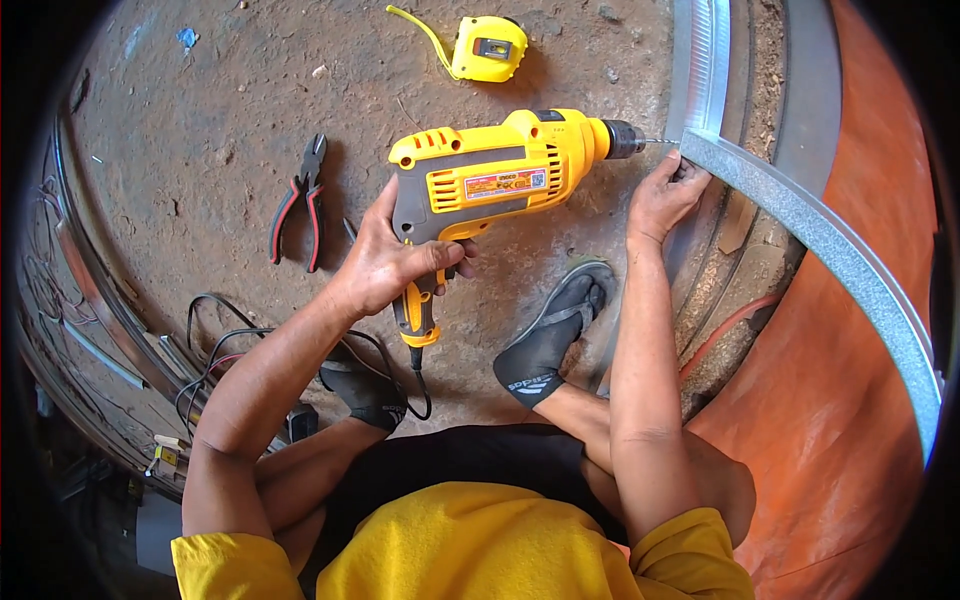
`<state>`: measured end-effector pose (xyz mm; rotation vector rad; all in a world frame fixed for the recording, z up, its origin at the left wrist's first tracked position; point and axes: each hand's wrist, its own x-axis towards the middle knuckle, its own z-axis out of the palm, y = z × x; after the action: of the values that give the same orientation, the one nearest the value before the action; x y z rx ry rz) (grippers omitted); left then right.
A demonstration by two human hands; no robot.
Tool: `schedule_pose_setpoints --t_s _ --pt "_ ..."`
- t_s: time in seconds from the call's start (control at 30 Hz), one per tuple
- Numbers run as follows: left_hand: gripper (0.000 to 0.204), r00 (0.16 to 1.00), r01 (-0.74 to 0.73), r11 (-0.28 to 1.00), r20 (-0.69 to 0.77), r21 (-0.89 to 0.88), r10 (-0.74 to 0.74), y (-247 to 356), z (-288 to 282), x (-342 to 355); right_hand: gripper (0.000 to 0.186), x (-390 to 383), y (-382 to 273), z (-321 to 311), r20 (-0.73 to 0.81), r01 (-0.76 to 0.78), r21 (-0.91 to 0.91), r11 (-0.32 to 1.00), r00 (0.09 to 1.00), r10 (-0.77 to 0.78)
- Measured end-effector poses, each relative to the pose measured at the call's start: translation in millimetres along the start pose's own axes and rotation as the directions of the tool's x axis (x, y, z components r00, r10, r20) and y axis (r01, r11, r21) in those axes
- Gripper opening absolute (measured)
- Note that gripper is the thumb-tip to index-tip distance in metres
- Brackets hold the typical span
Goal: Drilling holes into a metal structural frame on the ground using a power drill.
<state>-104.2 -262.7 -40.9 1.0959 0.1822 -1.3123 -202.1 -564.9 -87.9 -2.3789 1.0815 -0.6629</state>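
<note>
My left hand [385,262] is wrapped round the handle of a yellow and grey corded power drill [500,165], which lies level with its chuck [625,139] toward the right. A thin drill bit [657,141] sticks out of the chuck, its tip at the corner where two galvanized metal channels meet. One metal channel [850,245] curves off to the lower right in this view; the other channel [706,70] runs to the far edge. With fingers pinched, my right hand [672,195] grips the near channel's end, just beside the bit's tip. My fingertips partly hide that spot.
Red-handled pliers [312,200] and a yellow tape measure [490,48] lie on the dirty concrete floor [240,110]. The drill's black cord [425,390] loops toward the left. Metal strips [85,260] lie far left; an orange sheet [830,440] spreads at right. My feet [555,325] are close below the drill.
</note>
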Motion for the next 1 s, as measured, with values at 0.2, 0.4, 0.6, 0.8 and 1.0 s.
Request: schedule_pose_setpoints --t_s 0.2,0.4,0.6,0.8,1.0 --pt "0.06 1.0 0.01 1.0 0.009 0.022 -0.01 5 2 -2 0.036 -1 7 1 -0.022 0.007 0.001 1.0 1.0 -0.007" --pt "0.061 1.0 0.001 1.0 0.005 0.029 -0.002 3 1 -2 0.038 -3 4 1 -0.02 0.05 -0.059 0.997 0.998 -0.051" --pt "0.062 1.0 0.015 0.999 0.01 0.04 -0.015 6 2 -3 0.036 0 3 0 -0.025 0.056 -0.052 0.997 0.998 -0.057" --pt "0.06 1.0 0.007 1.0 0.011 0.03 -0.007 5 -1 -1 0.035 0 5 1 -0.014 0.052 -0.042 0.998 0.999 -0.053" --pt "0.059 1.0 0.013 1.0 0.013 0.011 -0.013 5 1 1 0.035 0 12 1 -0.023 0.089 -0.052 0.995 0.996 -0.09"
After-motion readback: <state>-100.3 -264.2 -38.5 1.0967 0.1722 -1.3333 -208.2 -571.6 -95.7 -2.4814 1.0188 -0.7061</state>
